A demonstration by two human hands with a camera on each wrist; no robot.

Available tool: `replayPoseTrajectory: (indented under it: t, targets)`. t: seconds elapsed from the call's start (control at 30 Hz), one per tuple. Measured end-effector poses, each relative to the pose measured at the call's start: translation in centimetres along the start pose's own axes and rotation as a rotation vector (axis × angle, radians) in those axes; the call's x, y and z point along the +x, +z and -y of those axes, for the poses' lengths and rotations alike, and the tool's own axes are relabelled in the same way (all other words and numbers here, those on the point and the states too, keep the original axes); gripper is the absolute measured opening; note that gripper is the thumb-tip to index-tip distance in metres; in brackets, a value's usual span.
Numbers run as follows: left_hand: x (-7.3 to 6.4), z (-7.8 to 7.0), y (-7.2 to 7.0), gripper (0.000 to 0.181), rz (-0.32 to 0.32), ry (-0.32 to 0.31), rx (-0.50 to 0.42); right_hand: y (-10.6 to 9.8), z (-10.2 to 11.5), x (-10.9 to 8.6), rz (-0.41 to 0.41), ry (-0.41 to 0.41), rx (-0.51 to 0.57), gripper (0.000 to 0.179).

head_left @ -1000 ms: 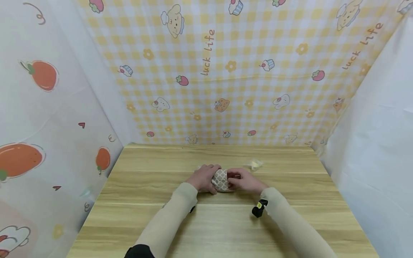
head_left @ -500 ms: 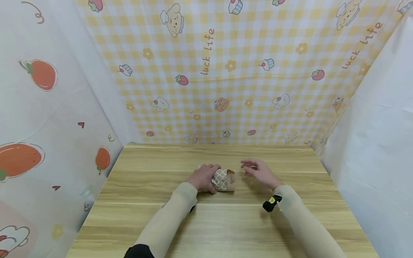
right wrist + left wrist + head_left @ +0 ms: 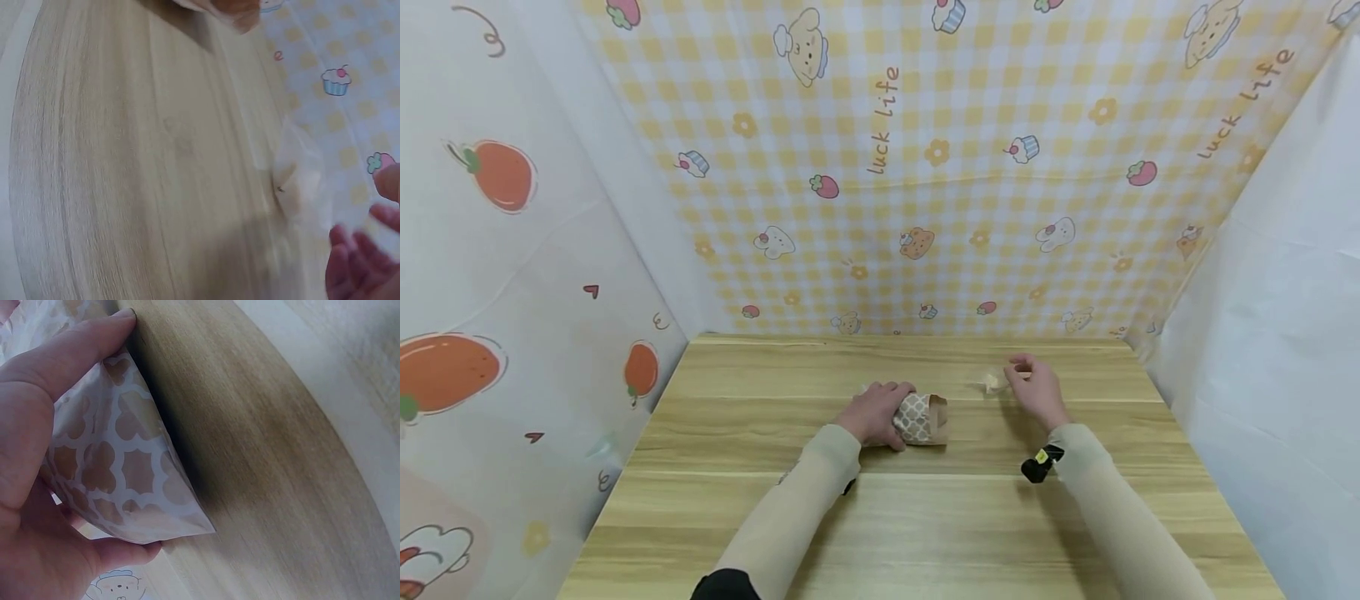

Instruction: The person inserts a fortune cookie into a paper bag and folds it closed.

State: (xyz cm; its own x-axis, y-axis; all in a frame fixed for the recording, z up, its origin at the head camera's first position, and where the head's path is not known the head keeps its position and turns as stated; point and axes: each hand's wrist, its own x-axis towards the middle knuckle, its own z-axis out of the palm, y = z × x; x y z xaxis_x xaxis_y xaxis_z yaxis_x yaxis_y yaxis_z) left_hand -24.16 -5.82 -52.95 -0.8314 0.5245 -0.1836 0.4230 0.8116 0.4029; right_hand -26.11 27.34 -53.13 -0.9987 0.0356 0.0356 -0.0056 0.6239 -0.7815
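Note:
In the head view my left hand (image 3: 874, 414) grips a small brown paper bag (image 3: 916, 419) with a white lattice pattern, lying on the table. The bag's mouth faces right and shows plain brown inside. The left wrist view has the thumb and fingers wrapped round the bag (image 3: 119, 469), one corner sticking out. My right hand (image 3: 1036, 387) is beside a small clear packet (image 3: 991, 383) with something pale yellow in it. In the right wrist view its loosely bent fingers (image 3: 359, 259) are apart from the packet (image 3: 300, 181).
A wood-grain table (image 3: 910, 533) lies under both hands. Behind it hangs a yellow checked cloth (image 3: 955, 208), with a printed white sheet (image 3: 565, 250) at left and a plain white one (image 3: 1262, 333) at right.
My right hand has left the bag's mouth and moved right and away from me, to beside the clear packet. The left hand has kept its grip on the bag.

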Motion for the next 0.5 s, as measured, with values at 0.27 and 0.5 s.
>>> replayPoseTrajectory:
  t: [0.27,0.5]
  targets:
    - [0.1,0.0,0.1,0.098,0.007,-0.013,-0.021,1.3,0.4,0.4,0.073,0.142,-0.094,0.07]
    - [0.0,-0.1,0.2,0.101,0.0,-0.018,-0.012,2.5,1.3,0.5,0.111,0.131,-0.159,0.066]
